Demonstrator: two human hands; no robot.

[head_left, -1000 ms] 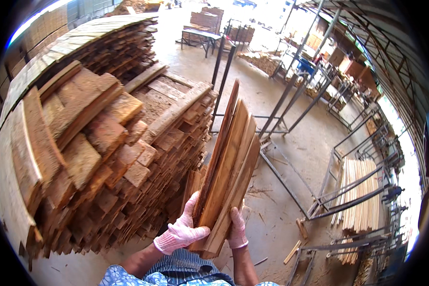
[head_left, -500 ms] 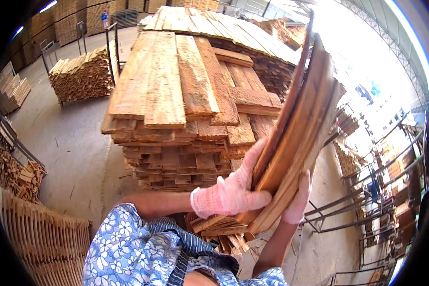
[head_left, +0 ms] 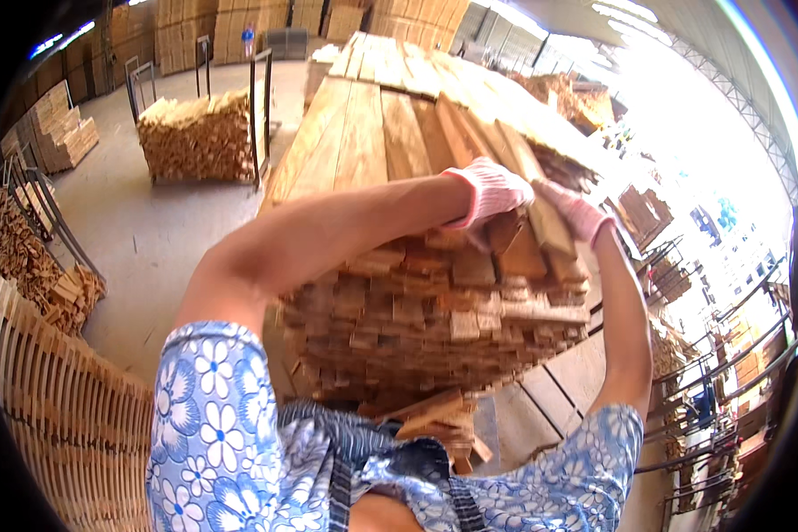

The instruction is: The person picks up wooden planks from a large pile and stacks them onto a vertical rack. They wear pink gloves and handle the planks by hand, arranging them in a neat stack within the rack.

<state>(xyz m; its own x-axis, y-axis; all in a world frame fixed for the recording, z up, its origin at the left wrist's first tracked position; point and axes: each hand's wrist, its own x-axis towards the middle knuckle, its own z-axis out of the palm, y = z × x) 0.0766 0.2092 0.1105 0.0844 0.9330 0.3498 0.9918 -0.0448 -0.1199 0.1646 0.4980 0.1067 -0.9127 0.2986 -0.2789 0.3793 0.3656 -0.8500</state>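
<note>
Both my hands wear pink knitted gloves and reach forward over a tall stack of rough wooden boards (head_left: 417, 306). A few boards (head_left: 551, 232) lie lengthwise on the stack's right side, between my hands. My left hand (head_left: 498, 191) is closed over their left side, its fingertips partly hidden. My right hand (head_left: 578, 213) grips the outer right edge, thumb side toward the wood. Flat boards (head_left: 359, 133) lie side by side to the left of my hands, partly behind my left forearm.
Short offcuts (head_left: 443, 421) lie low in front of me. A lattice-like row of wooden slats (head_left: 62, 381) stands at the left, with a scrap pile (head_left: 49, 266) beyond it. A metal-framed cart (head_left: 199, 133) of wood stands farther off. Metal racks (head_left: 727, 381) line the right.
The bundle of boards held upright at the right has come down flat onto the stack's right side. My hands have moved forward with it, and the view has shifted.
</note>
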